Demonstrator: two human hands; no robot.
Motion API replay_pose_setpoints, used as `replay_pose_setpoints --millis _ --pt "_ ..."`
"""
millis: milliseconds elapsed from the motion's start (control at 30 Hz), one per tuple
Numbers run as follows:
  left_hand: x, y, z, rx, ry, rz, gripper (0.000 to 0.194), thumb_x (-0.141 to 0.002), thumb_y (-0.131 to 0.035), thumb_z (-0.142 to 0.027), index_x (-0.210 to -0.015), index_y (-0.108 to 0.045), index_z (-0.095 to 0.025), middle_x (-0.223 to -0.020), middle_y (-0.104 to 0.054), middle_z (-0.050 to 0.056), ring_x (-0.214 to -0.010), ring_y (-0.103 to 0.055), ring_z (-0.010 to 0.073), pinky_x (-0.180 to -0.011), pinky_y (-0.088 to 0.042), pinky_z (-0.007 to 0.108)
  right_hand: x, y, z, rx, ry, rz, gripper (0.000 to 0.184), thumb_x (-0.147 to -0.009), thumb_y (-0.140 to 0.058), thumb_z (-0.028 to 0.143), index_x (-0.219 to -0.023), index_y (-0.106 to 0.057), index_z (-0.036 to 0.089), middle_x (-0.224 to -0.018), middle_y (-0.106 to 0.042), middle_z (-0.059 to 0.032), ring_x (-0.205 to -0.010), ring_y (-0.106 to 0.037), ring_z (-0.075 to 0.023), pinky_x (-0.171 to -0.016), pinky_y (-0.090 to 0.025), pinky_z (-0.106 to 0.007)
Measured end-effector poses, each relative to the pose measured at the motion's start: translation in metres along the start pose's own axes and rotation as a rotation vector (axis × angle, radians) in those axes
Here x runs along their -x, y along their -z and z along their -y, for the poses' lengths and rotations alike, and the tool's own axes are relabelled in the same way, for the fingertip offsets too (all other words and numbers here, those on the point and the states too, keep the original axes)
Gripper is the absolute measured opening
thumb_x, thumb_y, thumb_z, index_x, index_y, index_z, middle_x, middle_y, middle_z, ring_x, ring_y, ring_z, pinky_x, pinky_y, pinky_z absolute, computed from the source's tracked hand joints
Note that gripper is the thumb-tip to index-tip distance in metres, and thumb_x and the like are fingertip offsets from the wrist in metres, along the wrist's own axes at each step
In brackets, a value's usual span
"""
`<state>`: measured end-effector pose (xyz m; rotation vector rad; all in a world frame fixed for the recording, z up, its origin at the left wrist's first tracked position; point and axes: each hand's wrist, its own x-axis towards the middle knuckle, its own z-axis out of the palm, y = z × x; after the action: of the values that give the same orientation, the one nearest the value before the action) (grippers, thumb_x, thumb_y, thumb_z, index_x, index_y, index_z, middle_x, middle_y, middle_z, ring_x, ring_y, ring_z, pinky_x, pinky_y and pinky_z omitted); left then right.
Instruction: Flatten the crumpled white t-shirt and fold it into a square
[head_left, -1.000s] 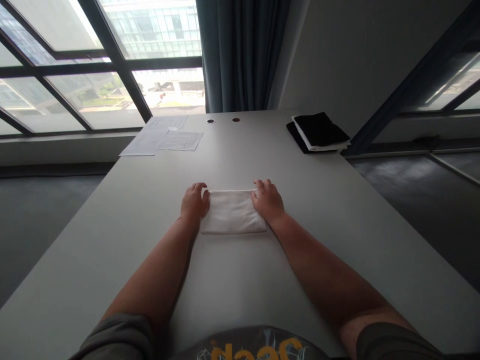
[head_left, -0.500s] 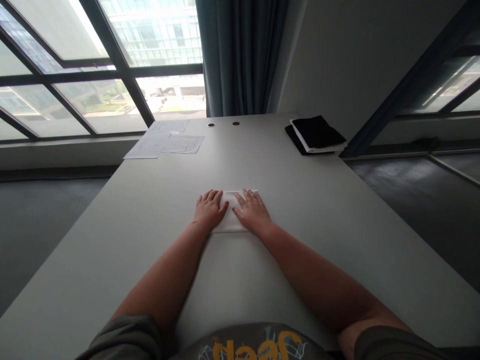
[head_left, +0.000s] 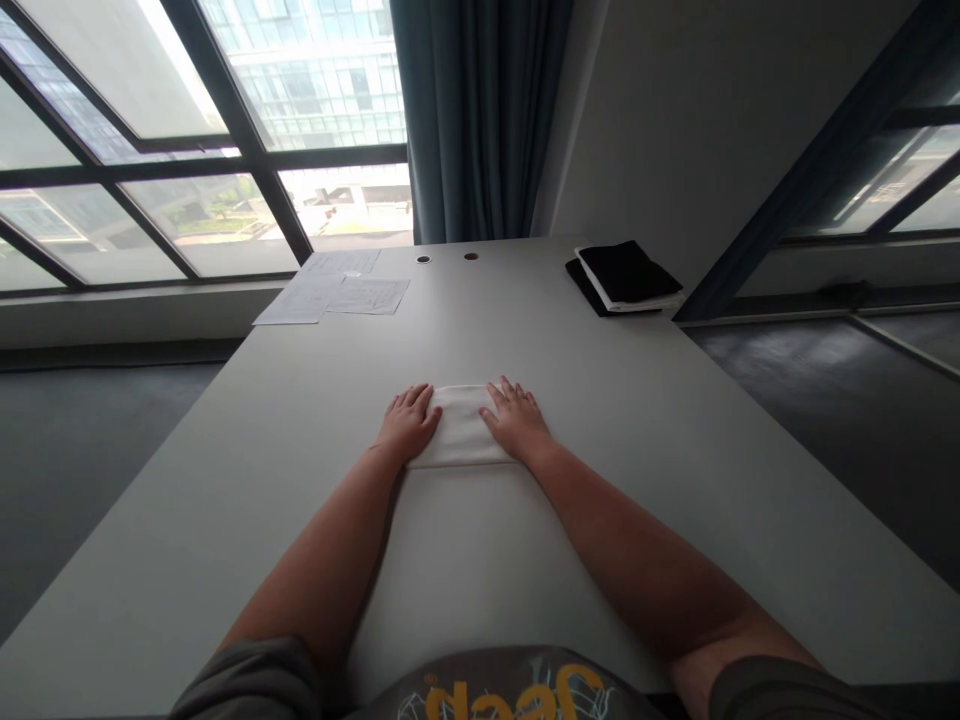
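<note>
A folded white cloth (head_left: 460,430) lies flat on the pale table, directly in front of me. My left hand (head_left: 407,420) rests palm down over its left side, fingers stretched out. On the right side of the cloth my right hand (head_left: 516,418) lies flat too, with its fingers spread apart. Between the two hands the middle of the cloth shows, smooth and with a straight near edge. Its left and right ends are partly hidden under my hands.
Printed paper sheets (head_left: 300,298) lie at the table's far left. A stack of black and white folded cloths (head_left: 628,272) sits at the far right. Two round cable holes are near the back edge of the table (head_left: 480,560). Behind hang blue curtains (head_left: 480,120) beside windows.
My hands have slid apart, the left one outward to the left and the right one slightly to the right. More of the cloth's middle shows between them. The view has tilted slightly.
</note>
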<state>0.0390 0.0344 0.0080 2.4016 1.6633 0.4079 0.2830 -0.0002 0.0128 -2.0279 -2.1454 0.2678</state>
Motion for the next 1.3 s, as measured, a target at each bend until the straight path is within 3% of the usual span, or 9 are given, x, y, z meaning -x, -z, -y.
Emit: replay_pose_setpoints --millis 233,433,933,1067,1300 --pt "0.001 0.008 0.013 0.020 -0.077 0.020 0.054 -0.105 -0.040 -0.045 -0.155 -0.048 -0.025 -0.161 -0.048 0.007 -0.149 -0.042 0.0268 -0.125 -0.033 0.048 -0.004 -0.001 -0.010 -0.022 0.019 -0.008 0.063 -0.107 -0.039 0.051 -0.162 -0.038 0.022 -0.172 -0.028 -0.0106 -0.156 -0.028 -0.0329 -0.128 -0.018 -0.053" --pt "0.000 0.011 0.029 0.067 -0.107 0.031 0.057 -0.104 -0.041 -0.045 -0.156 -0.047 -0.022 -0.161 -0.048 0.009 -0.147 -0.045 0.0250 -0.124 -0.036 0.043 -0.015 -0.003 -0.034 -0.054 -0.050 -0.030 0.066 -0.106 -0.038 0.047 -0.162 -0.038 0.010 -0.169 -0.033 -0.0157 -0.157 -0.027 -0.0323 -0.128 -0.017 -0.049" --pt "-0.002 0.008 0.028 0.045 0.000 -0.069 0.052 -0.105 -0.037 -0.040 -0.149 -0.055 -0.019 -0.149 -0.058 0.011 -0.138 -0.052 0.0270 -0.120 -0.040 0.042 -0.020 -0.010 -0.045 -0.121 -0.049 -0.143 0.057 -0.101 -0.053 0.042 -0.146 -0.059 0.007 -0.162 -0.044 -0.0203 -0.155 -0.029 -0.0366 -0.127 -0.022 -0.049" --pt "-0.003 0.009 0.028 -0.009 0.107 -0.110 0.047 -0.104 -0.041 -0.040 -0.142 -0.062 -0.022 -0.141 -0.064 0.011 -0.129 -0.058 0.0297 -0.115 -0.044 0.044 -0.024 -0.015 -0.053 -0.205 -0.010 -0.222 0.051 -0.095 -0.061 0.040 -0.135 -0.068 0.009 -0.154 -0.052 -0.0207 -0.154 -0.031 -0.0368 -0.127 -0.026 -0.049" --pt "-0.006 0.007 0.034 0.027 0.153 -0.129 0.040 -0.101 -0.047 -0.040 -0.131 -0.069 -0.022 -0.130 -0.070 0.011 -0.120 -0.063 0.0292 -0.109 -0.047 0.042 -0.030 -0.020 -0.060 -0.383 0.077 -0.333 0.033 -0.087 -0.068 0.032 -0.114 -0.073 0.014 -0.138 -0.064 -0.0188 -0.145 -0.045 -0.0345 -0.126 -0.032 -0.050"
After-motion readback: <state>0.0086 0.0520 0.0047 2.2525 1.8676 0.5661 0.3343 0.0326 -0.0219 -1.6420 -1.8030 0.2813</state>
